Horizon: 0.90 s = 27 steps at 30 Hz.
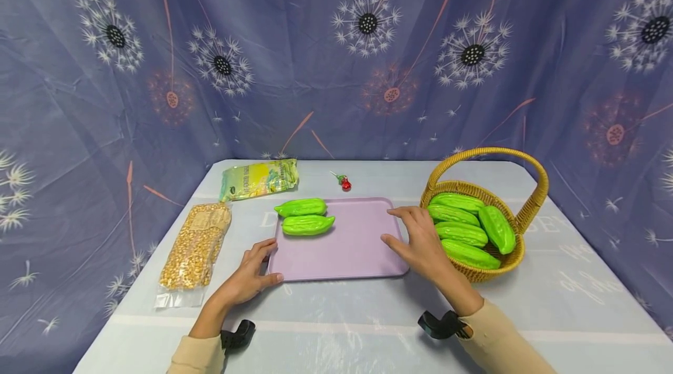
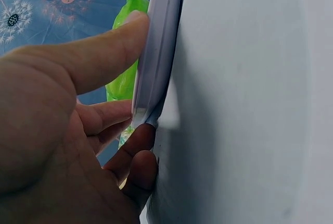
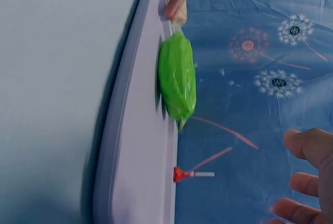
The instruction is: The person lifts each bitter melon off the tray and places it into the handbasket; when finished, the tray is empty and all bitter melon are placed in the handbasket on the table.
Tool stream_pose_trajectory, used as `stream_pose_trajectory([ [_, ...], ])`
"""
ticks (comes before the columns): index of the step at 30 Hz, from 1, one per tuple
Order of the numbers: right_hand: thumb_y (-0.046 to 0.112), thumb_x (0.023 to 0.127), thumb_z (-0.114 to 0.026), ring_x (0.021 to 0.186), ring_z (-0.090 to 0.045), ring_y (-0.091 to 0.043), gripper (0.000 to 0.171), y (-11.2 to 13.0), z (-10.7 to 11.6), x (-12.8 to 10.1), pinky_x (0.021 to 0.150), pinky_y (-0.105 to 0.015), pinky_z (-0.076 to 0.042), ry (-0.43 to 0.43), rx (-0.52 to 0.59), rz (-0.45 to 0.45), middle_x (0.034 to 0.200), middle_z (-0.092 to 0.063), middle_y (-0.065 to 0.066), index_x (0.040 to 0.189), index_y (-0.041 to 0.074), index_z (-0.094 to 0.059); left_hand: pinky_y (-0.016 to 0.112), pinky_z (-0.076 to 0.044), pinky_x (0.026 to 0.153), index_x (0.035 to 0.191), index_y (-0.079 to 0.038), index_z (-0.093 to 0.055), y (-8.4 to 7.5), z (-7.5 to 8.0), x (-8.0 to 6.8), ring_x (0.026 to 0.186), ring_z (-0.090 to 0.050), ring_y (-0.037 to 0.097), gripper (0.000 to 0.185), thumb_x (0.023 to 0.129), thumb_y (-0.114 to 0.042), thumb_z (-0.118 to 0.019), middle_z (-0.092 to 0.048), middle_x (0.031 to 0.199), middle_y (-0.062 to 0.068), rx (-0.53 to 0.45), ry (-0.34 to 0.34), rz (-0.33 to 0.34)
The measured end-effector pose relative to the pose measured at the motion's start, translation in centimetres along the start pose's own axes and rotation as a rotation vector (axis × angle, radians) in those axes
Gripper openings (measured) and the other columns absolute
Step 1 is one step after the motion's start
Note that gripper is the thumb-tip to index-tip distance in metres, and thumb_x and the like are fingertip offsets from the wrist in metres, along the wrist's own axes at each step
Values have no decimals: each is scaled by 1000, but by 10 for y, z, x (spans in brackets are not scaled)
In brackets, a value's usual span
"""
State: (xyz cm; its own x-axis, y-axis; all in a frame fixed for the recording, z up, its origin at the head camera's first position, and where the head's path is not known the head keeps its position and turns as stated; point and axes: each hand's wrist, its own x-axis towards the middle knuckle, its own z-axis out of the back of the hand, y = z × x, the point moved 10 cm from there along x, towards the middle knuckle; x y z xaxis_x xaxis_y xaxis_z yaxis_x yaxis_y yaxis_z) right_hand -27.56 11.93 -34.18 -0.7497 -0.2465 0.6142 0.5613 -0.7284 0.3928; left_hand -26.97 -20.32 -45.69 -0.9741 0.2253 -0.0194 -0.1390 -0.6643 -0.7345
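In the head view a lilac tray (image 1: 342,251) lies on the table, bearing two green bitter melons, one (image 1: 301,207) behind the other (image 1: 308,225), at its left rear. My left hand (image 1: 249,274) holds the tray's front left corner; the left wrist view has the thumb (image 2: 112,52) against the rim and the fingers at its edge. Over the tray's right edge hovers my right hand (image 1: 420,239), fingers spread and holding nothing. Beside it stands a wicker basket (image 1: 517,251) with several bitter melons (image 1: 462,234) inside, partly covered by that hand.
Left of the tray lies a clear bag of yellow kernels (image 1: 194,248). A yellow-green packet (image 1: 260,180) is at the back left. Behind the tray sits a small red item with a thin stem (image 1: 345,184). A patterned curtain (image 1: 315,70) hangs behind the table.
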Motion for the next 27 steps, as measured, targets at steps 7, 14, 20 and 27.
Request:
stream_pose_trajectory([
  [7, 26, 73, -79, 99, -50, -27, 50, 13, -28, 11, 85, -42, -42, 48, 58, 17, 110, -61, -10, 116, 8, -63, 52, -35, 102, 142, -4, -37, 0, -1, 0, 129, -34, 34, 73, 82, -25, -72, -30, 150, 10, -8, -1, -3],
  [14, 26, 74, -78, 100, -50, -22, 49, 27, -59, 18, 85, -37, -42, 120, 86, 39, 110, -60, -5, 117, 10, -62, 53, -35, 102, 142, -3, -37, -1, 0, 0, 129, -34, 34, 73, 82, -25, -72, -30, 149, 10, -5, -6, -7],
  [20, 28, 76, -76, 99, -49, -19, 49, 37, -82, 23, 81, -34, -42, 179, 105, 51, 113, -59, -3, 120, 12, -61, 51, -34, 102, 142, -1, -37, -3, 0, -1, 129, -33, 33, 74, 82, -25, -72, -31, 149, 10, -2, -5, -11],
  [27, 30, 78, -75, 101, -50, -21, 51, 42, -103, 32, 83, -35, -43, 235, 127, 48, 114, -59, -4, 123, 9, -60, 52, -33, 102, 142, -2, -37, -3, 0, -1, 129, -32, 33, 73, 82, -25, -72, -30, 149, 10, -1, -8, -14],
])
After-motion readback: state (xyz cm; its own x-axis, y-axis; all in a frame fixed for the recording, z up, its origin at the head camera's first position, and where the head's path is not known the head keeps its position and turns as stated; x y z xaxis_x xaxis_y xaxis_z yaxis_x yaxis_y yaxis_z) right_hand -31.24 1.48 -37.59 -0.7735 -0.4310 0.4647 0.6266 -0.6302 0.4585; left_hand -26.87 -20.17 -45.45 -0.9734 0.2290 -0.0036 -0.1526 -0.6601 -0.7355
